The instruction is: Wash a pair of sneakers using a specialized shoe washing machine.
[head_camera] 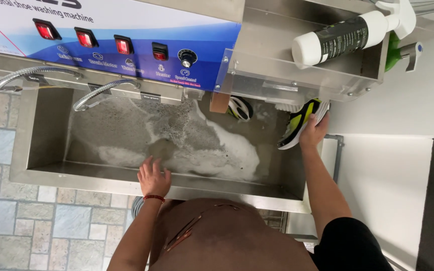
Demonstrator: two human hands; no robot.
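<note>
I read 1 stainless steel basin (pixel 41 150) holding murky water with white foam (pixel 227 150) spread across its middle and right half. A second shoe (pixel 239 108), white and dark, sits partly hidden under the machine housing at the back of the basin. On the upper ledge, a white pump bottle (pixel 345 36) with a dark label lies on its side. My right hand (pixel 313 133) is clamped on a neon-yellow and black sneaker (pixel 300 123), grip closed around its upper end with fingers on the white sole. The sneaker sits at the basin's right end, just under the brush housing, its long axis tilted diagonally from upper right to lower left. My left hand (pixel 153 176) rests flat on the basin's near rim, fingers spread apart, holding nothing. 2 flexible metal hoses (pixel 104 91) hang over the basin's back left.
</note>
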